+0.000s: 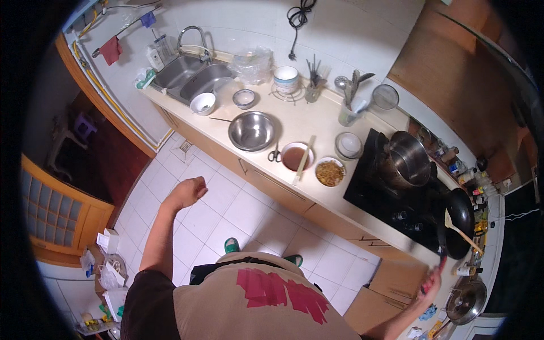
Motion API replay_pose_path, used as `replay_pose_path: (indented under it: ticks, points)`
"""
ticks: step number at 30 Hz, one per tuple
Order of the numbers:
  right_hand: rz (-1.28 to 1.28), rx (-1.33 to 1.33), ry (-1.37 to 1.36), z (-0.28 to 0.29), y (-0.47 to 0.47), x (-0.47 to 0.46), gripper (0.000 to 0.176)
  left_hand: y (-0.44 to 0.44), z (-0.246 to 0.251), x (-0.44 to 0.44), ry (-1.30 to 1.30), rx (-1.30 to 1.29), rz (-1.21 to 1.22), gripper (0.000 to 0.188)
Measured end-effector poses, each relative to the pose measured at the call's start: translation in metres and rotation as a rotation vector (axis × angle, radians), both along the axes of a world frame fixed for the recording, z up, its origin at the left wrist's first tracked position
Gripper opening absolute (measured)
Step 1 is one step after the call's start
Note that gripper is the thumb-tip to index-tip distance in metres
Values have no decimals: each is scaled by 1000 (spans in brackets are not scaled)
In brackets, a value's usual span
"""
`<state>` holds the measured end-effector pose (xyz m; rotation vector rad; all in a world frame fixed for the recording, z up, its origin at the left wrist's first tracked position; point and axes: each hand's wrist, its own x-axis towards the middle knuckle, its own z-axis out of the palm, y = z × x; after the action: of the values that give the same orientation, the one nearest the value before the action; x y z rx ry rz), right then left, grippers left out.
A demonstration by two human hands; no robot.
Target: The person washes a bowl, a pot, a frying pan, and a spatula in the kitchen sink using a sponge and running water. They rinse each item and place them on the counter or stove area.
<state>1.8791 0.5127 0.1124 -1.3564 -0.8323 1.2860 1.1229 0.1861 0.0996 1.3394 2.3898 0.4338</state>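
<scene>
My left hand (187, 193) hangs over the tiled floor with its fingers curled in, and nothing shows in it. At the far right, my right hand (432, 284) grips a red handle (443, 264); the dark part beyond it blurs against the wok, so its kind is unclear. A black wok (461, 227) sits on the black cooktop (365, 187), with a wooden-handled spatula (465, 238) lying across it. Behind it on the cooktop stands a deep steel pot (410, 159). Left of the cooktop is a bowl of brown shredded food (330, 173).
The counter bears a bowl of brownish liquid (293, 158) with a pale stick across it, scissors (275, 155), a steel basin (251, 131) and a double sink (182, 70). Bottles (480, 191) line the wall behind the cooktop. A metal lid (466, 302) lies at lower right.
</scene>
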Motion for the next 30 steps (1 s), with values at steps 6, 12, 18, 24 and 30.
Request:
replay_pose_path:
  ticks: [6,12,18,24,30]
  points:
    - [-17,-55,-125,90,-169,-58,23,-42,-52,-75,-320,126,-38,26]
    - [-126,-257,-528,169,-297,-200,24,-89,-62,-140,-452,-118,-192,30]
    - [115,-276,-394,164,-345,-347,20,-127,-60,-178,-539,-195,-412,34]
    - [684,-162,-25,139,-310,-503,25,-97,-40,-176,-777,-16,-745,44]
    - [1100,-179,57,102,-258,-725,31,-55,-13,-211,-845,267,-620,61]
